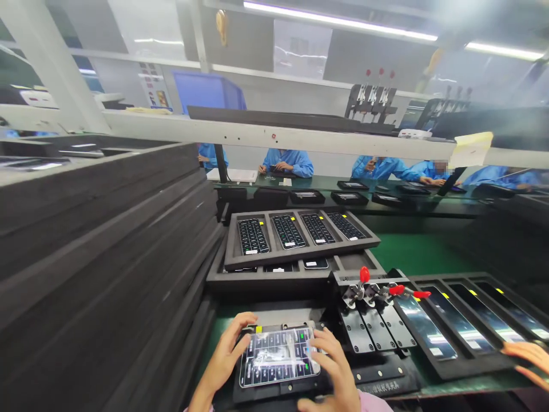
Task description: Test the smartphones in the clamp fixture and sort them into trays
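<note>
A phone-sized display panel (278,357), lit with a grid of small cells and bearing a yellow tab, lies over a black fixture base (295,392). My left hand (227,355) grips its left end, the thumb by the edge and the fingers near the tabbed corner. At the other end, my right hand (334,366) spreads its fingers over the panel's right edge; its thumb is apart and blurred. Just right of this hand stands a clamp fixture (371,326) with red-tipped toggle levers (364,276) and several black plates.
Tall stacks of black foam trays (107,274) rise at left. Ahead, a foam tray (300,257) of gridded panels rests on another. Dark-screened panels fill a tray (454,366) at right, where another person's hand (529,357) reaches in. Blue-sleeved co-workers (291,163) sit beyond the shelf (300,133).
</note>
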`<state>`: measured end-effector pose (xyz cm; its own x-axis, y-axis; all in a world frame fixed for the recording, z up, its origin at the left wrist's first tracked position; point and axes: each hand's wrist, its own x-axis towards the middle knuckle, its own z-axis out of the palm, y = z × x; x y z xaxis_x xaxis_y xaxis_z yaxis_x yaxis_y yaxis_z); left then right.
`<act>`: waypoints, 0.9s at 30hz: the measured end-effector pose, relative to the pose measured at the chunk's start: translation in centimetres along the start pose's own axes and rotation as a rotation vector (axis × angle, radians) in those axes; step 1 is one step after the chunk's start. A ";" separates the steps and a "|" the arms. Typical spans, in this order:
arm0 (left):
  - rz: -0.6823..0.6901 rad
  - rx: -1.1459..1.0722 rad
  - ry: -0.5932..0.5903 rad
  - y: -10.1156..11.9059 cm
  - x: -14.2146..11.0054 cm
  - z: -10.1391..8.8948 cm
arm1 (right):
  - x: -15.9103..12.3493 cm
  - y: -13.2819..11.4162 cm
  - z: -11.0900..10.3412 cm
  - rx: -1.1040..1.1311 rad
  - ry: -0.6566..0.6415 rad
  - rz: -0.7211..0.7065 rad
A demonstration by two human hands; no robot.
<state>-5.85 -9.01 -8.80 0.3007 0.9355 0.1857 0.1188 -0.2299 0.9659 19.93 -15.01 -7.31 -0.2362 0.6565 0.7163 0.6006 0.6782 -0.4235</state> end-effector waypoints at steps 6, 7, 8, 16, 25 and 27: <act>0.073 0.213 0.145 4.2 0.3 -0.5 | 5.1 -1.3 2.4 -0.041 -0.716 0.109; 0.102 0.264 0.180 5.4 0.7 -0.7 | 5.5 -1.1 3.0 -0.055 -0.772 0.114; 0.137 0.323 0.221 6.7 1.2 -0.9 | 5.9 -0.8 3.6 -0.077 -0.814 0.112; 0.346 0.886 0.127 12.2 11.6 -1.1 | 8.4 -0.4 4.3 -0.116 -0.939 0.038; 0.462 1.102 -0.088 10.8 18.0 1.0 | 9.8 -3.6 -3.1 -0.142 -0.646 -0.002; 0.472 1.132 -0.088 10.9 18.2 1.3 | 11.1 -4.9 -6.6 -0.194 -0.546 -0.054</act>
<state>2.17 5.20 4.84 0.5945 0.6863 0.4189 0.7219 -0.6851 0.0979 19.37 -13.19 6.35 -0.5997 0.7325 0.3223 0.6932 0.6767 -0.2481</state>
